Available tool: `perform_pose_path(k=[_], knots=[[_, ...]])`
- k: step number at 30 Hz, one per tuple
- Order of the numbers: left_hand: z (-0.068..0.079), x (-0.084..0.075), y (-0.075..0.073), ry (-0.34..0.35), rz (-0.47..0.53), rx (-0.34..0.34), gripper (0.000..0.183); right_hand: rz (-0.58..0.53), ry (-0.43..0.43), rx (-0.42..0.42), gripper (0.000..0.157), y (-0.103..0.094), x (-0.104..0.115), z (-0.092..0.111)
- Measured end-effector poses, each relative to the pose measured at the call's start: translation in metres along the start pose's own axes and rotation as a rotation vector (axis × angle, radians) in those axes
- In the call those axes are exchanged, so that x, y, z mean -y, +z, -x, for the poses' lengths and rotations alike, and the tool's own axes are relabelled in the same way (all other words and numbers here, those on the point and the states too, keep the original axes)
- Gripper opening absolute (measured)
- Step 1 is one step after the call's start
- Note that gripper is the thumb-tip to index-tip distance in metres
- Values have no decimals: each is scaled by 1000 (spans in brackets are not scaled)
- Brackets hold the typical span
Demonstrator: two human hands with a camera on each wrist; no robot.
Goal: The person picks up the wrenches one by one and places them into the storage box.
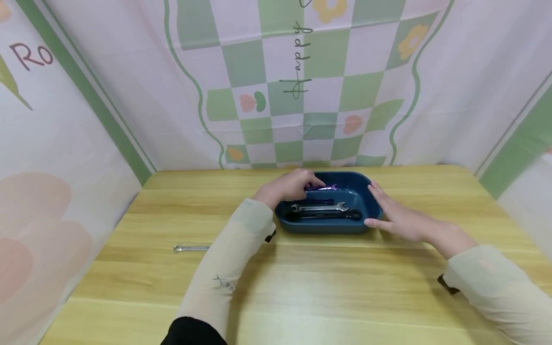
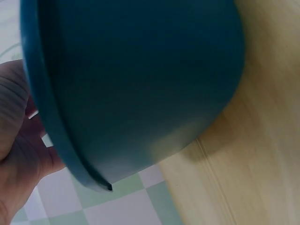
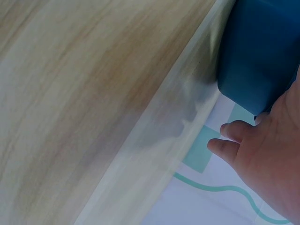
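Note:
A dark blue basin (image 1: 324, 229) stands on the wooden table with several wrenches in it. Reaching over its left rim, my left hand (image 1: 293, 186) pinches a shiny purple wrench (image 1: 329, 188) near the back wall. Below that lie a dark purple wrench (image 1: 321, 201), a silver open-end wrench (image 1: 321, 208) and a black wrench (image 1: 338, 215). My right hand (image 1: 401, 218) rests against the basin's right end, fingers extended along the rim and thumb at the front corner. In the left wrist view the basin wall (image 2: 140, 93) hides the held wrench.
A silver wrench (image 1: 189, 248) lies on the table (image 1: 327, 287) left of the basin, its right part hidden behind my left forearm. A patterned cloth (image 1: 284, 120) hangs right behind the table's back edge, and more cloth hangs at both sides.

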State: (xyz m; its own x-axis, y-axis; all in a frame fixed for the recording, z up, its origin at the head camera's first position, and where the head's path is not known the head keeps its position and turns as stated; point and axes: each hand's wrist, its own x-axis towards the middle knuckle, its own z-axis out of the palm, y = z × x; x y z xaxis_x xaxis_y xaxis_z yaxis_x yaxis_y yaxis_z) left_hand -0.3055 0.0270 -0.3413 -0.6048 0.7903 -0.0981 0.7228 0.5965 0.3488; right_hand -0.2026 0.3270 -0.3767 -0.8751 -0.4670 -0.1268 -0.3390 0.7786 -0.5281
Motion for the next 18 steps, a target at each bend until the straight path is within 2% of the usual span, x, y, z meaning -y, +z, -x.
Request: perform_pose_path(k=[9, 18], knots=[[-4, 3, 3, -34, 21, -7, 58, -13, -2, -5, 96, 1, -1, 0], [-9, 6, 10, -41, -7, -12, 59, -4, 1, -6, 96, 1, 0, 0]])
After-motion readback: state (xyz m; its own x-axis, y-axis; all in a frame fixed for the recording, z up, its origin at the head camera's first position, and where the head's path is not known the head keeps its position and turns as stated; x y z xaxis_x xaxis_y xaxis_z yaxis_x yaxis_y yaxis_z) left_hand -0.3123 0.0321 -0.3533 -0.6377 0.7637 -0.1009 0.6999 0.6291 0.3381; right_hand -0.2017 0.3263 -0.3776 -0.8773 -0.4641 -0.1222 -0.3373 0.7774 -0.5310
